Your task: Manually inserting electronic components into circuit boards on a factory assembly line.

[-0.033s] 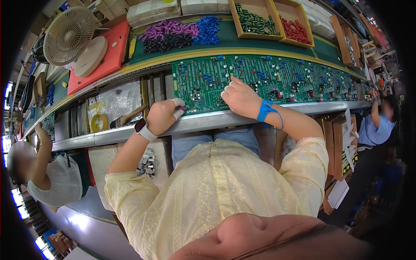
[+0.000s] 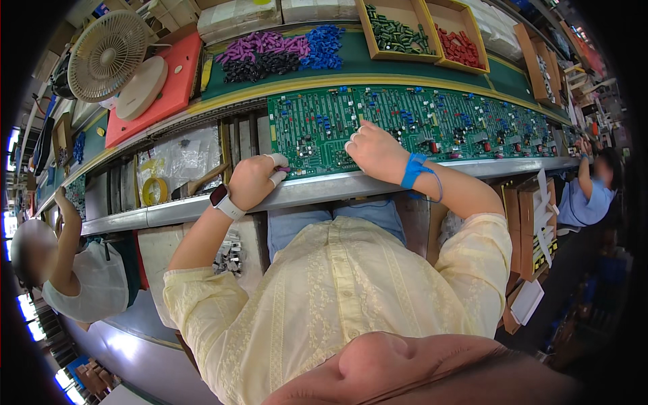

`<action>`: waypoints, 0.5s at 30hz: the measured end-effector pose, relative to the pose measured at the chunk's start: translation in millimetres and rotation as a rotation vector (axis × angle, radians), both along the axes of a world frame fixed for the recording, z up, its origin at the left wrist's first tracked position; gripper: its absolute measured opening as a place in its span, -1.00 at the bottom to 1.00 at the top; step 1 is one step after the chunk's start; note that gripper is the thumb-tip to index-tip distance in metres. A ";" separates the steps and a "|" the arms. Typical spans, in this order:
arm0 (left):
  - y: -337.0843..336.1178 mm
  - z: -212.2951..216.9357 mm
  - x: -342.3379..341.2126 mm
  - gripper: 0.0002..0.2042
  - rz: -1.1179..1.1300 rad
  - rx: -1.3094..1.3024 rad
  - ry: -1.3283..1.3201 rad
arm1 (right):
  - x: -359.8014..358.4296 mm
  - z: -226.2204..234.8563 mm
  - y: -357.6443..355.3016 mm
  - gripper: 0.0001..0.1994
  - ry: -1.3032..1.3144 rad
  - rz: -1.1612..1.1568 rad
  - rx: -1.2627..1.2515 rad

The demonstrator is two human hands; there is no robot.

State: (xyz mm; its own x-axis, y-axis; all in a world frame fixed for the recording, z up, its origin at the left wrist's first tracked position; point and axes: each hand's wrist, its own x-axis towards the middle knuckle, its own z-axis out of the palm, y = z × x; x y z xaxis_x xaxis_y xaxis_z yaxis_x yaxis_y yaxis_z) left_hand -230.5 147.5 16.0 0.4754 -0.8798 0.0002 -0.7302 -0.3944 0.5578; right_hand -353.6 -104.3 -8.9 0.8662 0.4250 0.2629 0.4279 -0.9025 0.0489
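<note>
At the far left, a co-worker (image 2: 88, 283) in a pale top reaches toward the line. Beyond, a beige fan (image 2: 108, 55) stands by a coral-red panel (image 2: 165, 81). Next come a clear plastic bag (image 2: 192, 155), a yellow tape roll (image 2: 164, 190) and a wooden-handled brush (image 2: 202, 177), near the metal rail (image 2: 337, 177) in front of you.

Your left hand (image 2: 251, 181), with a watch (image 2: 225, 201) at its wrist, is at the near left corner of the leftmost green circuit board (image 2: 314, 128). Its white-covered fingers are curled with a narrow gap, where a bit of purple shows; you cannot tell from here whether they grip it. Beyond the board, purple parts (image 2: 260, 47), black parts (image 2: 260, 67) and blue parts (image 2: 324, 47) lie heaped on the green bench (image 2: 352, 59).

Your right hand (image 2: 379, 154), a blue strap (image 2: 413, 172) around its wrist, rests over the board's right side and the next board (image 2: 405, 111). Its fingers are bent and partly hidden, so whether they hold anything cannot be told.

Farther right, yellow-edged trays carry green parts (image 2: 395, 30) and red parts (image 2: 457, 44), the row of boards runs on, and another co-worker (image 2: 586, 196) in light blue sits at the line.
</note>
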 end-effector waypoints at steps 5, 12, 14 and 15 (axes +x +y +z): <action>-1.0 -3.3 4.3 -0.88 -0.114 0.047 -0.118 | -2.6 0.9 1.3 -0.98 0.022 -0.001 0.054; 3.1 -9.4 7.2 -0.91 -0.180 -0.047 -0.177 | 27.1 51.8 -61.2 -0.69 0.206 -0.273 0.309; 3.0 -9.4 7.1 -0.91 -0.186 -0.066 -0.217 | 56.8 47.0 -114.3 -0.73 0.061 -0.521 0.232; 2.7 -10.5 8.4 -0.91 -0.189 -0.067 -0.220 | 70.6 45.5 -141.8 -0.71 0.123 -0.635 0.135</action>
State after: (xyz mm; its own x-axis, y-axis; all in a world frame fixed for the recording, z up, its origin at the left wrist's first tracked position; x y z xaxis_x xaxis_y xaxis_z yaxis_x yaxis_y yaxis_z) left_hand -222.1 150.2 5.5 0.2854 -0.9472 0.1462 -0.8935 -0.2078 0.3980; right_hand -283.0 -246.2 36.7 0.9647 -0.2082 0.1611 -0.1944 -0.9761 -0.0974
